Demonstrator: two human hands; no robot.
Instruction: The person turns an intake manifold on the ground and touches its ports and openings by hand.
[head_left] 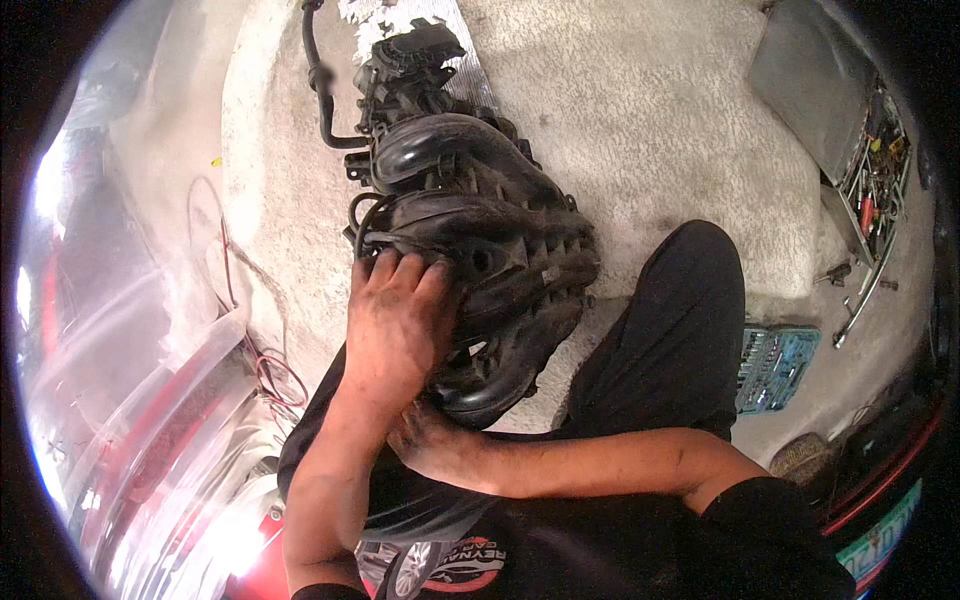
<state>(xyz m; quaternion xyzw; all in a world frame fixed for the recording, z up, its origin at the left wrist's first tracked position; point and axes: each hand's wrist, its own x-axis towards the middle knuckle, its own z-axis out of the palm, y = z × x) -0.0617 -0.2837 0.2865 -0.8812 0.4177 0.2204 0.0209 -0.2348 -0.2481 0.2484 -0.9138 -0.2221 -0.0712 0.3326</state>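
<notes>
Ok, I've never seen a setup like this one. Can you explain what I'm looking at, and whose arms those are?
There is no robot here. A person wears a wide fisheye camera on the head, looking down, so edges bend and the rim goes dark. This single picture comes from the left camera of a pair. The bare forearms are the wearer's own.

The left hand lies on a large black part with curved, tube-like runs, its fingers bent over it. The right hand is near the part's lower end; its fingers are mostly hidden, so I can't tell what they grip.

The part rests on a pale, rough surface. Off to the right are an open toolbox and a teal tool case.
</notes>
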